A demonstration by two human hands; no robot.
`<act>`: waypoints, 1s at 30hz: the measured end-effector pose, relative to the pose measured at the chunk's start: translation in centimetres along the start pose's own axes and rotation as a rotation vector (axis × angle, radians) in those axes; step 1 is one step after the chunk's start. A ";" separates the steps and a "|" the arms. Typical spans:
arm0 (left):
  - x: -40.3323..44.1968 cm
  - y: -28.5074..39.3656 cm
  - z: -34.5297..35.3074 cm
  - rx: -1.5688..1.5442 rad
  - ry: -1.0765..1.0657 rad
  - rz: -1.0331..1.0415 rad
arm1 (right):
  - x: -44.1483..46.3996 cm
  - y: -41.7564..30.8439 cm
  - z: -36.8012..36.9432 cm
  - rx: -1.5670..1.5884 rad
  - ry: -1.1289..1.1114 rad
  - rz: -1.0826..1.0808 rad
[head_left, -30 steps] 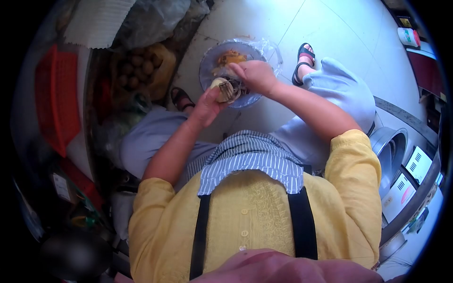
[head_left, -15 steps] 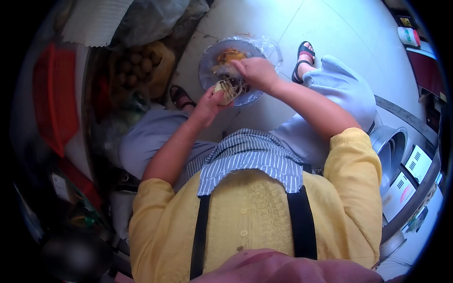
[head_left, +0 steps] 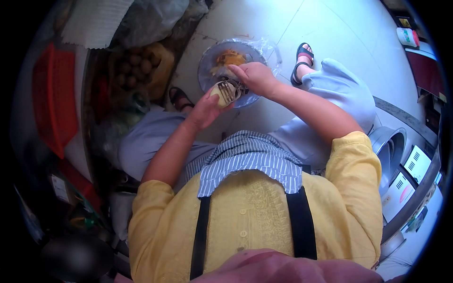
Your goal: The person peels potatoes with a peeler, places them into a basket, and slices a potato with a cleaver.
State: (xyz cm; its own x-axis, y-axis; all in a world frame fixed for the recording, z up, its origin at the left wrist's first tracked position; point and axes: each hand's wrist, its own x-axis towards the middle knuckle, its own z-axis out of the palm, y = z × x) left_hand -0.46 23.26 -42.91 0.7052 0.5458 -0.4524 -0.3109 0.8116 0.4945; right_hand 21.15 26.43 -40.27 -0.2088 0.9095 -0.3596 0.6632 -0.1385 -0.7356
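Observation:
My left hand [head_left: 206, 111] is wrapped round a pale yellow, peeled-looking potato [head_left: 218, 96]. Against the potato's right face lies a slotted metal peeler [head_left: 229, 92], its handle end running into my right hand [head_left: 259, 79]. The right fingers are curled closed and mostly hidden from above. Both hands are over the near part of a round bin [head_left: 204, 67] lined with clear plastic. Orange and pale peelings [head_left: 232, 58] lie inside it, with darker scraps beneath the hands.
At the left, a yellow bag holds several round brown potatoes [head_left: 137, 66], beside an orange-red plastic basket [head_left: 54, 94]. Sandalled feet [head_left: 304, 61] stand either side of the bin on the tiled floor [head_left: 330, 28]. A metal pot [head_left: 389, 151] is at the right.
The peeler and my right hand have shifted slightly on the potato, which is turned so more pale surface shows. The peeler's dark slots appear clearer.

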 end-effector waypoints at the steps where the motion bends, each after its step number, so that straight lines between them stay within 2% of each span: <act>1: -0.1 0.0 0.2 0.016 -0.023 0.007 | 0.2 1.0 0.2 0.002 -0.001 0.003; 3: -0.6 0.3 0.5 0.040 -0.050 0.010 | 1.3 4.4 0.3 -0.237 0.098 -0.146; 4: -0.7 0.7 0.6 0.008 -0.108 0.022 | 1.6 4.9 -0.1 -0.258 0.060 0.063; 6: -0.7 0.9 0.3 -0.027 -0.168 0.027 | 1.6 5.5 0.0 -0.186 0.076 0.090; 8: -0.5 0.2 -0.1 -0.034 0.076 0.032 | 1.1 4.0 -0.6 -0.069 0.044 0.077; 13: -0.1 0.0 0.3 0.031 0.095 0.057 | 0.0 1.5 1.1 0.052 0.027 0.042; 15: -0.4 0.0 0.9 0.051 0.084 0.067 | 0.8 3.5 2.5 -0.215 0.214 -0.286; 16: -0.7 0.0 1.0 -0.002 0.082 0.085 | 1.7 4.9 1.8 -0.217 0.144 -0.139; 17: -0.6 0.3 1.1 -0.050 0.074 0.106 | 2.0 5.6 1.0 -0.218 0.150 -0.143; 19: -0.7 1.0 0.4 -0.044 0.049 0.098 | 2.2 5.9 -0.5 -0.233 0.090 0.152; 21: -0.6 0.9 0.0 -0.055 0.030 0.091 | 2.0 4.9 -0.8 -0.207 0.087 0.161; 23: -0.5 0.7 -0.1 0.045 0.069 0.002 | 1.8 3.6 -0.6 -0.045 0.014 0.090; 28: -0.2 0.0 -0.3 0.173 0.070 0.010 | 0.8 0.3 -0.1 0.010 -0.060 0.014; 30: -0.5 -0.4 -0.5 0.196 0.081 0.013 | 1.2 2.2 0.8 -0.001 -0.074 -0.031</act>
State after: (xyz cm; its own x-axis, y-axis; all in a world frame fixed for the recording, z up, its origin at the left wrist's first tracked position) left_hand -0.97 22.79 -43.25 0.6459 0.5777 -0.4990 -0.1846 0.7525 0.6322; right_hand 21.80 26.93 -42.77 -0.2823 0.8817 -0.3781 0.6559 -0.1103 -0.7468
